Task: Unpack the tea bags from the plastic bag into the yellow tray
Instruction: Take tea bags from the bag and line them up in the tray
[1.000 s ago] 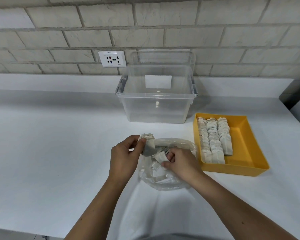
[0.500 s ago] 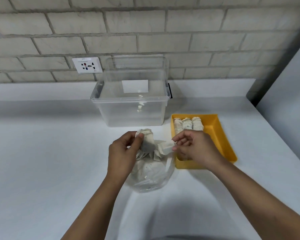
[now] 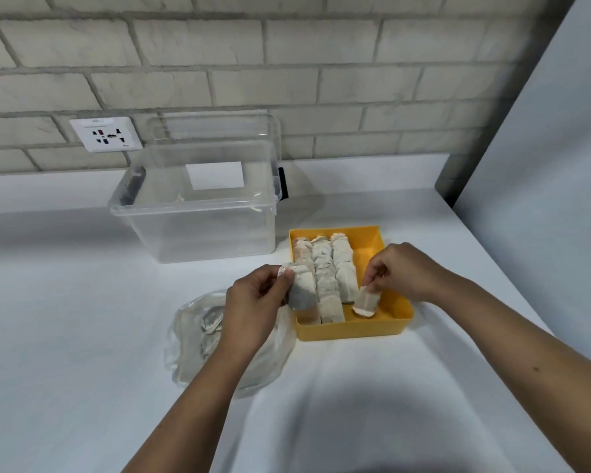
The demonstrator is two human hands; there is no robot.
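The yellow tray (image 3: 394, 303) sits on the white counter with three rows of tea bags (image 3: 328, 268) filling its left part. My right hand (image 3: 401, 271) pinches one tea bag (image 3: 365, 302) by its top, lowered upright into the tray's free right side. My left hand (image 3: 256, 302) grips a small bunch of tea bags (image 3: 302, 288) above the tray's near left corner. The clear plastic bag (image 3: 198, 332) lies crumpled under my left wrist, with a few tea bags showing inside.
A clear plastic storage box (image 3: 198, 216) stands behind the bag and left of the tray, against the brick wall. A wall socket (image 3: 106, 134) is above it. A grey panel (image 3: 543, 165) bounds the counter on the right.
My right hand carried one tea bag from the plastic bag over to the tray's right side and lowered it in. My left hand moved right with its bunch. The view shifted right.
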